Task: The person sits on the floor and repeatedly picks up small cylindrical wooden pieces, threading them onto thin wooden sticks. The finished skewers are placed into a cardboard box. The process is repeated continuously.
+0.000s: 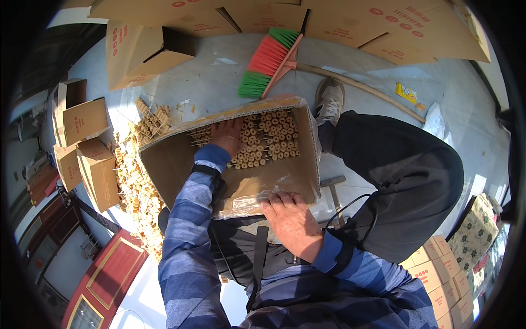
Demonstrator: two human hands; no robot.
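A cardboard box (320, 164) stands open and tilted between my legs. Tan skewered rolls (268, 140) with hollow middles are packed inside it, ends up, in rows along the far and right part; thin sticks poke out at their left. My left hand (226, 137) reaches into the box at the left of these rows, its fingers stretched forward over the rolls, fingertips partly hidden among them. At the near edge, my right hand (290, 216) is closed over the box's rim, fingers on the clear tape (244, 204).
Left of the box lies a heap of loose skewered rolls (139, 181). Beyond it stand open cartons (90, 123). A red-green broom (271, 63) lies on the floor ahead, its handle running right. Flattened cartons (350, 24) line the far side; stacked small boxes (441, 279) stand at near right.
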